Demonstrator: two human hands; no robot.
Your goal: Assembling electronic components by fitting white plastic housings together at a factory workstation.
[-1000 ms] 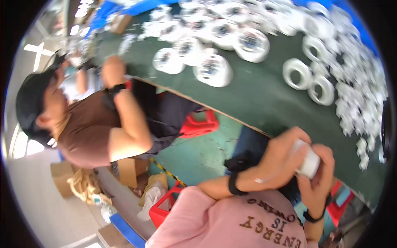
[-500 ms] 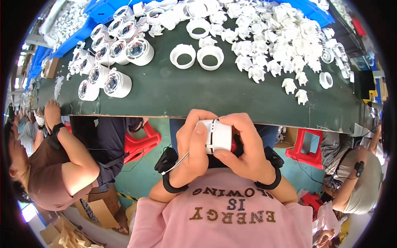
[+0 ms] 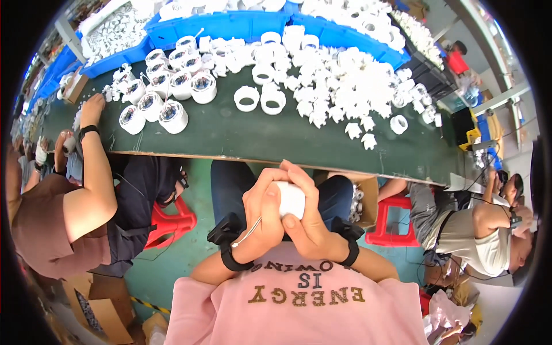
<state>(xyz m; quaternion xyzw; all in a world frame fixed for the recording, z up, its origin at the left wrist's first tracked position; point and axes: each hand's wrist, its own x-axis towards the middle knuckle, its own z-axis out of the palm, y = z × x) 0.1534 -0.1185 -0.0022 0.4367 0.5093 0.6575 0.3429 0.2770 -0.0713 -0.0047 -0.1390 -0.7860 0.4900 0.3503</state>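
Observation:
My left hand [image 3: 262, 210] and my right hand [image 3: 310, 221] are wrapped round a white round plastic housing [image 3: 292, 199], held between my lap and the table edge. Only a smooth white part of it shows; fingers and palms hide the rest. A thin pale wire [image 3: 249, 231] with a small end runs from my left palm down across the wrist. On the table beyond, assembled white housings [image 3: 173, 117] with circuit boards inside stand in a group at the left. Two white rings [image 3: 247, 99] lie near the middle.
A heap of white notched plastic pieces [image 3: 353, 86] covers the table's right part. Blue bins [image 3: 221, 27] of white parts line the far side. A loose white ring [image 3: 398, 124] lies at the right. Co-workers sit on either side, by red stools [image 3: 397, 221].
The housing has been turned, so its slotted, banded side no longer shows. My right hand has closed in toward the left, fingers now over the housing. The whole view has shifted.

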